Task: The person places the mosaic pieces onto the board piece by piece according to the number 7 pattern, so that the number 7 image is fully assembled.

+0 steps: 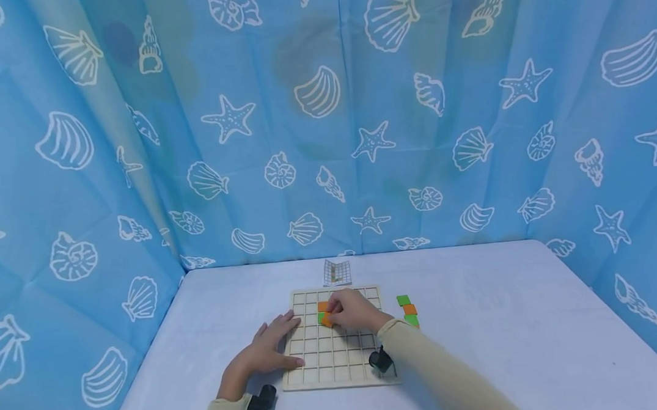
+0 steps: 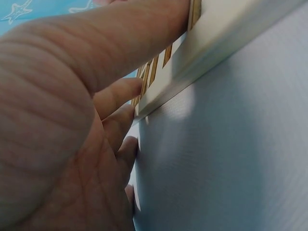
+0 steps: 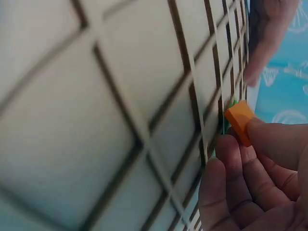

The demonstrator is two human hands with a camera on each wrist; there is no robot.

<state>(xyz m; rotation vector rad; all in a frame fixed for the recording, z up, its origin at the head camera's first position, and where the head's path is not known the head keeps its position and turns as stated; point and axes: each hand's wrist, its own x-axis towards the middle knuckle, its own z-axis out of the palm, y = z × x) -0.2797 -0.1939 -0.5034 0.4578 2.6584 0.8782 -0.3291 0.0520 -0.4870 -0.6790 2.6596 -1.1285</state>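
Note:
A wooden grid board (image 1: 326, 376) lies on the table, its squares marked off by raised ridges. My right hand (image 1: 357, 311) is over the board's upper middle and pinches an orange square tile (image 3: 239, 120) between thumb and fingers, tilted above the grid. Just left of those fingertips, another orange tile (image 1: 323, 306) and a green tile (image 1: 320, 318) sit in grid squares. My left hand (image 1: 268, 347) rests at the board's left edge with fingers spread, its thumb and fingertips on the rim.
Right of the board, a short column of green and orange tiles (image 1: 409, 310) lies on the white tablecloth (image 1: 504, 326). Behind the board stands a small folded card (image 1: 337, 272) printed with a grid. A blue shell-patterned curtain (image 1: 350, 198) surrounds the table's back and sides.

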